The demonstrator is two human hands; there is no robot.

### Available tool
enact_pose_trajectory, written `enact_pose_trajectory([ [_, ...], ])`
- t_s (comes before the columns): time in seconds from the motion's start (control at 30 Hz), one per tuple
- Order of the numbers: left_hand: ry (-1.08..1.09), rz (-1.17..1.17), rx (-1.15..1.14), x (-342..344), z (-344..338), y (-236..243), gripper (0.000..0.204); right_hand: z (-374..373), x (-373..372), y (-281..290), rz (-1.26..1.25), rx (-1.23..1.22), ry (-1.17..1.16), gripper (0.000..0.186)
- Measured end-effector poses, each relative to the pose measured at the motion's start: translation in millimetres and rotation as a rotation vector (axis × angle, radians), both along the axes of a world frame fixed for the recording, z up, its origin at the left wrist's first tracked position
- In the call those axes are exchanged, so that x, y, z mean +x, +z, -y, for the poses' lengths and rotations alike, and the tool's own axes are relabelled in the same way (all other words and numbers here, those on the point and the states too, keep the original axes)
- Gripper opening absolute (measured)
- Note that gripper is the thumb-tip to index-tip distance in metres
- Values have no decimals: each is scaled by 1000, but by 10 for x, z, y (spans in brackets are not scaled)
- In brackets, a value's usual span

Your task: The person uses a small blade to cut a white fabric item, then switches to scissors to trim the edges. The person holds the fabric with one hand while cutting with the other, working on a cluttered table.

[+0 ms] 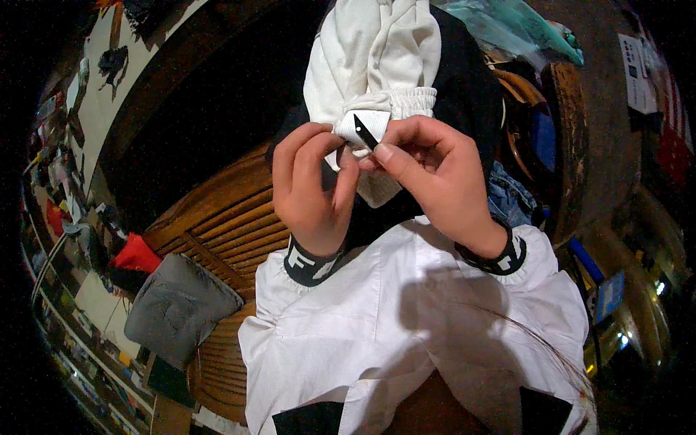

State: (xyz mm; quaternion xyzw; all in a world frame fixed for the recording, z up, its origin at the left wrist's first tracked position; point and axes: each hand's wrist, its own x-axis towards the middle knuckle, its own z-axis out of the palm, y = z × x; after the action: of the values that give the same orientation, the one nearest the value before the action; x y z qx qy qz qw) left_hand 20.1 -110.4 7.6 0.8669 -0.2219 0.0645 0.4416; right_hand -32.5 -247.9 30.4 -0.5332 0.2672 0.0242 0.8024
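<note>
A white garment (370,51) with a gathered elastic cuff (409,100) lies over dark fabric in front of me, with a small white textured patch (373,122) at the cuff. My right hand (442,181) is closed in a pinch on a narrow, pointed black piece (362,129) with a white dot, over the patch; I cannot tell what exactly it is. My left hand (312,188) is curled at the cuff's left side, fingertips pinching the white fabric, partly hidden.
A slatted wooden bench (210,225) with a grey cushion (181,308) and a red item (134,250) is at left. Denim (511,192), a wooden armrest (562,145) and a teal plastic bag (522,29) are at right. White clothing (341,312) covers my lap.
</note>
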Motion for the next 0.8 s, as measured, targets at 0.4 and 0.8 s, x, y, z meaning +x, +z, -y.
enact_pose_trajectory([
  [0.4, -100, 142, -74, 110, 61, -113, 27, 127, 44, -8, -29, 106, -10, 12],
  [0.8, -126, 98, 15, 161, 139, -11, 28, 178, 70, 59, -57, 65, -12, 14],
])
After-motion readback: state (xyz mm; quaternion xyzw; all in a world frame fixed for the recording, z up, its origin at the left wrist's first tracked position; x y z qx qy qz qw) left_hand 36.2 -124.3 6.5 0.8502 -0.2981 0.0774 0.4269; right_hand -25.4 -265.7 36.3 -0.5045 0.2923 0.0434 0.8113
